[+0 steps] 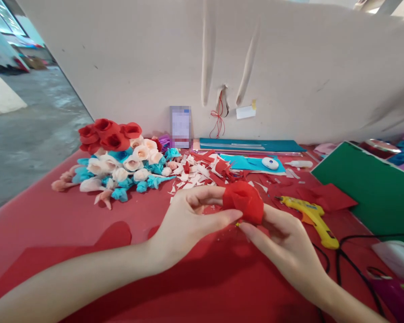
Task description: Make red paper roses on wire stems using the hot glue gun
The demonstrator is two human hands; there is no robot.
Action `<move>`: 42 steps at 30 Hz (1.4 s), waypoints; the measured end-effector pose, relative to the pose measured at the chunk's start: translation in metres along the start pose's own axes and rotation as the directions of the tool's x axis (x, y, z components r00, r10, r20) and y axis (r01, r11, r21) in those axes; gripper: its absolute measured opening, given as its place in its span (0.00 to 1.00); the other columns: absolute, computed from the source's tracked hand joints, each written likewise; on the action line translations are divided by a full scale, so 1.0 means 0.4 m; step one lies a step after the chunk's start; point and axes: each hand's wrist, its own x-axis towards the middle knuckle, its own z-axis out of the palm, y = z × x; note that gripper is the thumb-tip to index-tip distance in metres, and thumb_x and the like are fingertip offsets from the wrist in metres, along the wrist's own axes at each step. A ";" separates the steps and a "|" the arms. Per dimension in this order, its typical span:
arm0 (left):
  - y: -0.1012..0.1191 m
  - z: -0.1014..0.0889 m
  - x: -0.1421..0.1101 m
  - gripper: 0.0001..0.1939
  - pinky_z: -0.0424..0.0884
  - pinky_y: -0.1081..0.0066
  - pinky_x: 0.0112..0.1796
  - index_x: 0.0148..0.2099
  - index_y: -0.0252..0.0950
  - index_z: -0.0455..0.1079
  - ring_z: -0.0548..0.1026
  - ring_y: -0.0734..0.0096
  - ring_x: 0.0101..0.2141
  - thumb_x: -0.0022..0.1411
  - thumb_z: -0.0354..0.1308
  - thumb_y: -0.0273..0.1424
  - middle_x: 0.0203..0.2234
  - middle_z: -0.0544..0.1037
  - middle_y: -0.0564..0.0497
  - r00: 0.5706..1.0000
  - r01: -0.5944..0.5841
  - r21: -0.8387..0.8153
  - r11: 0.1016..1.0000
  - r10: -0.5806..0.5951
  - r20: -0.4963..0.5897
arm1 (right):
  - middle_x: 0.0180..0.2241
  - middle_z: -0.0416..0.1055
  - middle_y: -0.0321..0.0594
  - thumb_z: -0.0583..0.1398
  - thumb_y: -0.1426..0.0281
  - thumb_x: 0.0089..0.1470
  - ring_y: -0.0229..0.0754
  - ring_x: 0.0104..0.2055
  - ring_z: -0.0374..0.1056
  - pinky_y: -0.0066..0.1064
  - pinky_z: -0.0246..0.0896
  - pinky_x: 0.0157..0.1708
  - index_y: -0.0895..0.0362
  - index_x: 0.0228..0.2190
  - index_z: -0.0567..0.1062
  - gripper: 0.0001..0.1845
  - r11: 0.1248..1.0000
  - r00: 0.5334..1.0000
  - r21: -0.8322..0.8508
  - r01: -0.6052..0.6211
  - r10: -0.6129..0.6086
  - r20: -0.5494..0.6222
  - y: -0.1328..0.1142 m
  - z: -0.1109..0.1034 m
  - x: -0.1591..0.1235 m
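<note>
A red paper rose (244,200) is held between both hands above the red table (54,220). My left hand (188,217) pinches the flower from the left, with the index finger over its top and the thumb at its base. My right hand (284,240) grips the flower's base from the right, fingers curled. A yellow glue gun (314,218) lies just right of my right hand, its black cord (350,264) trailing toward the front right.
A heap of red, white and blue paper roses (121,161) lies at the back left. Red and white paper scraps (197,172) litter the middle. Blue sheets (252,146), a white tape dispenser (270,163), a green board (370,188) and a cardboard wall (155,67) stand behind.
</note>
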 end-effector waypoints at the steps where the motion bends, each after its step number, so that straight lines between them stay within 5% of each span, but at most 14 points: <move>1: -0.003 0.000 0.001 0.08 0.72 0.79 0.36 0.33 0.39 0.75 0.76 0.74 0.34 0.47 0.63 0.24 0.30 0.79 0.55 1.000 0.004 0.002 1.000 -0.004 0.003 | 0.20 0.62 0.33 0.55 0.72 0.51 0.34 0.26 0.61 0.22 0.56 0.23 0.57 0.23 0.66 0.06 1.000 1.000 -0.006 -0.009 0.009 -0.019 -0.001 0.000 0.001; 6: -0.013 -0.001 0.005 0.08 0.72 0.80 0.35 0.33 0.41 0.75 0.76 0.76 0.33 0.48 0.63 0.24 0.30 0.79 0.56 1.000 0.015 -0.009 1.000 -0.015 0.021 | 0.18 0.60 0.32 0.55 0.73 0.51 0.31 0.21 0.54 0.22 0.51 0.19 0.59 0.20 0.67 0.09 0.999 0.998 -0.015 -0.044 0.043 -0.055 0.002 0.001 0.001; 14: -0.005 -0.002 0.005 0.11 0.70 0.77 0.40 0.42 0.41 0.72 0.74 0.71 0.39 0.54 0.58 0.29 0.36 0.78 0.53 0.996 0.043 -0.049 0.998 -0.039 0.081 | 0.15 0.60 0.31 0.56 0.72 0.51 0.30 0.18 0.54 0.21 0.51 0.18 0.58 0.20 0.70 0.10 0.997 0.995 0.039 -0.065 0.068 -0.077 -0.006 -0.006 0.006; 17: 0.002 -0.020 0.028 0.14 0.69 0.73 0.40 0.46 0.39 0.70 0.73 0.68 0.41 0.61 0.47 0.31 0.40 0.76 0.49 0.998 0.001 -0.078 0.997 0.003 0.059 | 0.15 0.61 0.32 0.55 0.68 0.53 0.30 0.18 0.56 0.21 0.53 0.19 0.58 0.21 0.71 0.12 0.968 0.989 0.201 -0.147 0.145 0.021 0.002 -0.022 0.003; 19: 0.007 -0.039 0.048 0.15 0.69 0.74 0.39 0.47 0.41 0.68 0.73 0.68 0.41 0.58 0.48 0.26 0.40 0.75 0.49 0.986 -0.004 0.015 1.000 0.002 0.165 | 0.15 0.61 0.32 0.55 0.66 0.54 0.29 0.17 0.55 0.22 0.52 0.19 0.59 0.22 0.72 0.13 0.924 0.967 0.306 -0.229 0.181 0.178 0.010 -0.034 0.003; 22: 0.017 -0.065 0.068 0.23 0.69 0.77 0.36 0.50 0.42 0.65 0.74 0.70 0.38 0.51 0.55 0.21 0.37 0.75 0.51 0.902 -0.091 0.301 0.949 -0.049 0.428 | 0.15 0.61 0.32 0.55 0.64 0.54 0.28 0.16 0.53 0.22 0.52 0.20 0.60 0.23 0.73 0.14 0.882 0.884 0.318 -0.348 0.195 0.426 0.016 -0.046 0.010; 26: 0.025 -0.073 0.066 0.25 0.68 0.75 0.36 0.51 0.40 0.65 0.75 0.68 0.35 0.49 0.59 0.25 0.34 0.76 0.49 0.823 -0.300 0.439 0.847 -0.002 0.568 | 0.17 0.65 0.33 0.56 0.64 0.52 0.28 0.17 0.54 0.21 0.51 0.19 0.60 0.24 0.74 0.13 0.884 0.803 0.224 -0.410 0.234 0.548 0.012 -0.050 0.020; 31: 0.025 -0.067 0.060 0.17 0.67 0.72 0.38 0.45 0.42 0.72 0.75 0.65 0.32 0.50 0.59 0.27 0.32 0.78 0.48 0.700 -0.594 0.460 0.660 0.143 0.699 | 0.22 0.71 0.36 0.56 0.65 0.51 0.31 0.19 0.60 0.21 0.53 0.17 0.58 0.26 0.74 0.11 0.919 0.795 0.130 -0.372 0.244 0.556 0.014 -0.050 0.017; 37: 0.024 -0.067 0.060 0.15 0.68 0.71 0.38 0.43 0.39 0.73 0.74 0.66 0.31 0.53 0.56 0.24 0.29 0.79 0.46 0.558 -0.711 0.379 0.592 0.149 0.816 | 0.19 0.66 0.33 0.57 0.71 0.48 0.33 0.22 0.61 0.23 0.54 0.21 0.58 0.22 0.72 0.07 0.976 0.831 -0.021 -0.218 0.197 0.520 0.014 -0.057 0.017; 42: 0.028 -0.066 0.058 0.08 0.69 0.68 0.37 0.36 0.33 0.74 0.73 0.66 0.31 0.55 0.56 0.24 0.29 0.78 0.45 0.436 -0.860 0.302 0.412 0.284 0.854 | 0.19 0.62 0.31 0.56 0.71 0.48 0.30 0.22 0.55 0.22 0.50 0.21 0.59 0.22 0.70 0.06 0.985 0.815 -0.025 -0.170 0.155 0.559 0.012 -0.067 0.019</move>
